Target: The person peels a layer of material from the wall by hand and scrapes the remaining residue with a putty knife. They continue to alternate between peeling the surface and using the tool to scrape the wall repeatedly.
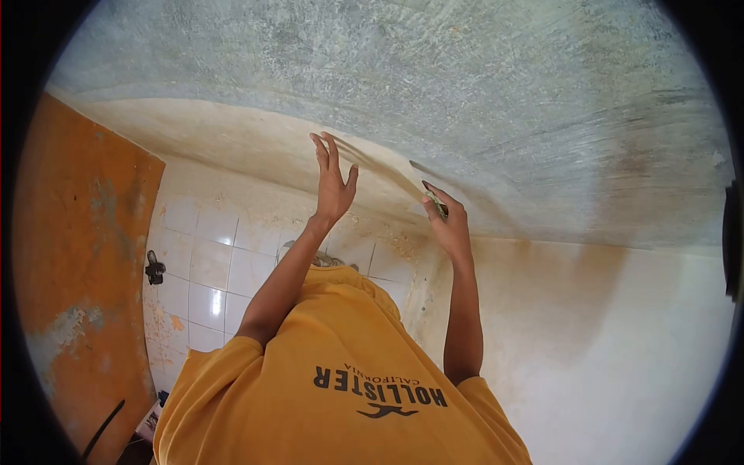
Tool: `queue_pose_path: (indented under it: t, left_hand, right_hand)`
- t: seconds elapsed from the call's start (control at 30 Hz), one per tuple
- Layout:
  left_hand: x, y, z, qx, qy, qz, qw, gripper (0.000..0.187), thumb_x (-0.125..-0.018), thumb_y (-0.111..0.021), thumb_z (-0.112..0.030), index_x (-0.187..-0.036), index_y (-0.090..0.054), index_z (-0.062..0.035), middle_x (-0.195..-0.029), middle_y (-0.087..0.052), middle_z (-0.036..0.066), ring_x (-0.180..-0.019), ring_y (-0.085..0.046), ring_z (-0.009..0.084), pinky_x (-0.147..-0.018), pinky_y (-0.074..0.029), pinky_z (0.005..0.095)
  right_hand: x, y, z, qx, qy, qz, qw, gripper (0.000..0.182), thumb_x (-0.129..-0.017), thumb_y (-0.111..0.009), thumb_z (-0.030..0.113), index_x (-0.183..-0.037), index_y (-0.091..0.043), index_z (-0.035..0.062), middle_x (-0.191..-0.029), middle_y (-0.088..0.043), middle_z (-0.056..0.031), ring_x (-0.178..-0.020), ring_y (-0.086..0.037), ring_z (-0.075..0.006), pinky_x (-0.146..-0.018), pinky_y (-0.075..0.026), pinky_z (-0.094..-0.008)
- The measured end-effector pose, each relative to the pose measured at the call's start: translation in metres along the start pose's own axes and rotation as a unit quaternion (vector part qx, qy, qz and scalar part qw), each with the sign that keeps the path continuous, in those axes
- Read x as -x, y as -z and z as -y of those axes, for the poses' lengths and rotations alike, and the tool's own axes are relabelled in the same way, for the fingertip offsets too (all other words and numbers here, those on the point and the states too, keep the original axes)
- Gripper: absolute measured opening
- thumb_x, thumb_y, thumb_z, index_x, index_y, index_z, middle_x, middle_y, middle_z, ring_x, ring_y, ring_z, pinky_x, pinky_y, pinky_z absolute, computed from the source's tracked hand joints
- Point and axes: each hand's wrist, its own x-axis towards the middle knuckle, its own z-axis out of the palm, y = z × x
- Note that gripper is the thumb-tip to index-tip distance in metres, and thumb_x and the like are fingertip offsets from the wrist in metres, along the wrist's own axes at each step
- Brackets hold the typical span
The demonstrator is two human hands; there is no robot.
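Note:
My left hand (335, 182) is raised with its fingers apart, close to the cream-coloured band (256, 136) of the wall; nothing is in it. To its right, my right hand (448, 217) is closed around a small greenish object (439, 204), mostly hidden by the fingers, near the edge where the cream band meets the rough grey-blue surface (465, 85). What the object is cannot be made out. A dark shadow lies on the wall by that hand.
An orange wall (93, 225) with peeling patches stands at the left. White tiles (209, 263) lie below, with a small dark object (155, 268) on them. A pale smooth surface (597, 333) spreads at the right. A dark thin item (104, 430) shows at the lower left.

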Motion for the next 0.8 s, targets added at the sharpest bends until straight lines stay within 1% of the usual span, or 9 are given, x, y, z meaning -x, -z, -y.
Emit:
queue_pose_path:
  t: [0.07, 0.17, 0.3, 0.4, 0.47, 0.57, 0.67, 0.77, 0.8]
  left_hand:
    - [0.000, 0.000, -0.003, 0.020, 0.009, 0.000, 1.000, 0.098, -0.097, -0.062, -0.004, -0.163, 0.009, -0.0112, -0.164, 0.020, 0.031, -0.151, 0.001, 0.0547, -0.122, -0.025, 0.0516]
    - [-0.001, -0.002, -0.007, 0.040, 0.028, -0.005, 0.999, 0.098, -0.096, -0.062, -0.003, -0.163, 0.009, -0.0107, -0.164, 0.021, 0.031, -0.151, 0.000, 0.0544, -0.122, -0.026, 0.0513]
    - [-0.002, -0.008, -0.008, 0.059, 0.021, -0.015, 0.998, 0.098, -0.096, -0.062, -0.003, -0.163, 0.010, -0.0098, -0.163, 0.021, 0.031, -0.151, -0.001, 0.0539, -0.122, -0.026, 0.0508]
    - [-0.003, -0.005, -0.010, 0.059, 0.039, -0.006, 0.997, 0.097, -0.097, -0.061, -0.003, -0.163, 0.010, -0.0093, -0.163, 0.023, 0.031, -0.151, 0.002, 0.0536, -0.122, -0.026, 0.0505]
    - [-0.002, -0.009, -0.007, 0.057, 0.019, -0.014, 0.998, 0.097, -0.097, -0.061, -0.004, -0.163, 0.010, -0.0084, -0.163, 0.022, 0.032, -0.151, 0.003, 0.0530, -0.123, -0.024, 0.0512]
    - [-0.006, -0.006, -0.003, 0.041, 0.012, -0.010, 0.999, 0.095, -0.097, -0.060, -0.005, -0.163, 0.009, -0.0066, -0.163, 0.017, 0.034, -0.152, 0.005, 0.0525, -0.124, -0.018, 0.0530]
    - [-0.004, 0.004, 0.000, 0.002, 0.008, 0.007, 1.000, 0.091, -0.098, -0.059, -0.006, -0.162, 0.006, -0.0034, -0.164, 0.009, 0.036, -0.152, 0.005, 0.0517, -0.125, -0.011, 0.0551]
    - [-0.003, 0.010, 0.005, -0.035, -0.012, 0.019, 0.999, 0.089, -0.099, -0.059, -0.007, -0.162, 0.004, -0.0003, -0.164, 0.005, 0.037, -0.153, 0.006, 0.0501, -0.125, -0.006, 0.0565]
    - [-0.002, 0.013, 0.006, -0.048, -0.021, 0.027, 0.998, 0.088, -0.099, -0.058, -0.008, -0.161, 0.003, 0.0006, -0.164, 0.003, 0.037, -0.153, 0.006, 0.0496, -0.125, -0.005, 0.0568]
  right_hand:
    - [0.000, 0.002, -0.007, -0.023, 0.005, -0.010, 1.000, 0.039, -0.100, -0.066, 0.024, -0.135, -0.066, 0.0060, -0.108, -0.074, -0.0097, -0.085, -0.061, -0.0138, -0.082, -0.050, -0.0288]
    - [-0.005, -0.008, -0.006, 0.015, 0.008, -0.001, 1.000, 0.039, -0.099, -0.065, 0.027, -0.133, -0.067, 0.0076, -0.116, -0.074, -0.0190, -0.104, -0.070, -0.0231, -0.093, -0.051, -0.0341]
    - [0.000, -0.004, -0.005, -0.016, -0.053, 0.003, 0.998, 0.039, -0.099, -0.066, 0.026, -0.133, -0.067, 0.0071, -0.115, -0.074, -0.0196, -0.102, -0.071, -0.0233, -0.092, -0.051, -0.0338]
    - [-0.011, -0.010, -0.002, -0.011, -0.003, 0.006, 1.000, 0.039, -0.099, -0.066, 0.026, -0.132, -0.067, 0.0066, -0.114, -0.074, -0.0200, -0.101, -0.071, -0.0232, -0.091, -0.051, -0.0334]
    - [-0.030, -0.046, -0.013, 0.030, 0.060, 0.026, 0.997, 0.038, -0.099, -0.066, 0.026, -0.132, -0.067, 0.0063, -0.114, -0.074, -0.0200, -0.100, -0.071, -0.0229, -0.091, -0.051, -0.0330]
    - [-0.024, -0.068, 0.025, 0.015, 0.045, 0.026, 0.999, 0.037, -0.100, -0.065, 0.024, -0.132, -0.067, 0.0063, -0.116, -0.073, -0.0198, -0.103, -0.071, -0.0226, -0.093, -0.051, -0.0332]
    - [-0.011, -0.037, 0.009, 0.020, 0.105, -0.015, 0.994, 0.036, -0.100, -0.064, 0.022, -0.133, -0.066, 0.0081, -0.119, -0.072, -0.0196, -0.103, -0.071, -0.0243, -0.093, -0.051, -0.0331]
    - [0.004, 0.008, 0.013, 0.011, -0.008, -0.006, 1.000, 0.037, -0.100, -0.064, 0.021, -0.135, -0.065, 0.0107, -0.122, -0.071, -0.0203, -0.103, -0.071, -0.0269, -0.094, -0.051, -0.0335]
    - [0.006, 0.007, 0.013, 0.013, 0.010, -0.008, 1.000, 0.037, -0.100, -0.063, 0.021, -0.136, -0.065, 0.0113, -0.122, -0.071, -0.0202, -0.103, -0.071, -0.0267, -0.094, -0.051, -0.0335]
